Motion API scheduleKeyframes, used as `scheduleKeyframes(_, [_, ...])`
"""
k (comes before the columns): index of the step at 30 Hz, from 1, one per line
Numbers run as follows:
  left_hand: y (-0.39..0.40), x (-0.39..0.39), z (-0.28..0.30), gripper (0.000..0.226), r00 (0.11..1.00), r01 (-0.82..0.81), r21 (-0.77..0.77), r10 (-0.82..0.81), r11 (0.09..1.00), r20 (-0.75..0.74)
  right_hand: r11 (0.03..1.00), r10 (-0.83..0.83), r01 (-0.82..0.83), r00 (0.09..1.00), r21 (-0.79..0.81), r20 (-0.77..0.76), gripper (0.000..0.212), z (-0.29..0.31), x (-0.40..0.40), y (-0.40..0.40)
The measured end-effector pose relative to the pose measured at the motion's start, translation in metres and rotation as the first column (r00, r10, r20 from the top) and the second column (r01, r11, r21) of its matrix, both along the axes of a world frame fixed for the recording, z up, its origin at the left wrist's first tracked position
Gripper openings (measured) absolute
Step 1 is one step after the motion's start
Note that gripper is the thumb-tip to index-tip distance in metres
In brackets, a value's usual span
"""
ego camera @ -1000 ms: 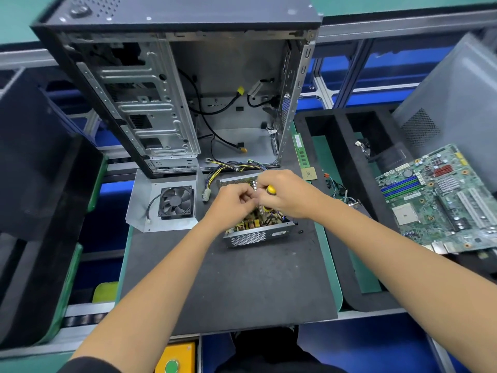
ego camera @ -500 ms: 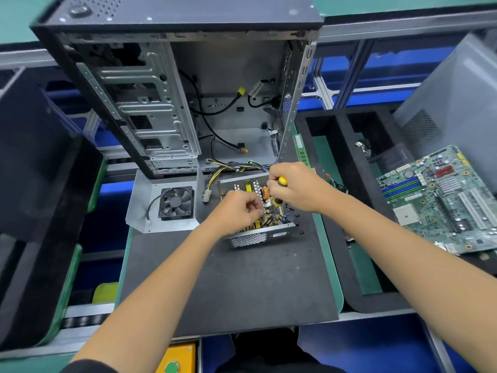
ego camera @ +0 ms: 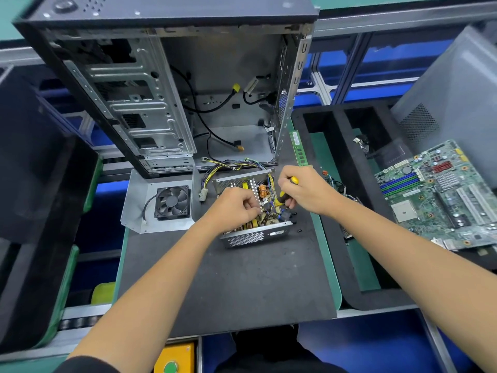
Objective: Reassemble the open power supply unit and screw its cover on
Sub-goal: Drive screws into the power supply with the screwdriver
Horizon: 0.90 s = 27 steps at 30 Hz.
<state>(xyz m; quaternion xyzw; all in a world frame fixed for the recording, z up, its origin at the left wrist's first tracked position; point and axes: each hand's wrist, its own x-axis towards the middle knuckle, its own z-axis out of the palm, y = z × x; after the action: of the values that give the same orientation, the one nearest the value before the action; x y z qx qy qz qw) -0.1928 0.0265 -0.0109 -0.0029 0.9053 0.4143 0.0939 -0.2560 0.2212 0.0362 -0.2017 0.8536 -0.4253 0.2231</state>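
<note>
My right grip [ego camera: 301, 192] wraps the yellow-and-black screwdriver [ego camera: 285, 191], tip down at the right edge of the open grey metal power supply unit [ego camera: 252, 208]. My left grip [ego camera: 236, 205], fingers curled, rests on its heatsink; I can't tell if it pinches anything. The silver cover with black fan [ego camera: 161, 203] lies just left of the unit.

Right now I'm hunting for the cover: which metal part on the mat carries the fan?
The flat grey panel left of the open power supply; the black fan sits on it.

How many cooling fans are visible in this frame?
1: a black fan mounted on the detached metal cover panel, lying left of the open power supply unit. Others may be hidden inside the computer case.
</note>
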Motion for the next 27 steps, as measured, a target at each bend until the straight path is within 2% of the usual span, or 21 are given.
scheduleKeyframes(5, [0.001,0.0,0.0,0.027,1.0,-0.006,-0.004,0.006,1.0,0.01,1.0,-0.001,0.0,0.999,0.008,0.041,0.021,-0.002,-0.002,0.001])
scheduleKeyframes(12, [0.001,0.001,0.003,0.022,1.0,0.008,-0.007,-0.008,1.0,-0.002,0.999,0.027,-0.026,1.0,0.044,-0.01,0.02,0.004,0.001,-0.003])
scheduleKeyframes(27, [0.008,0.003,0.008,0.007,0.999,0.048,0.046,-0.048,0.998,-0.013,0.999,0.03,-0.029,0.998,0.013,-0.058,0.023,0.014,-0.001,0.004])
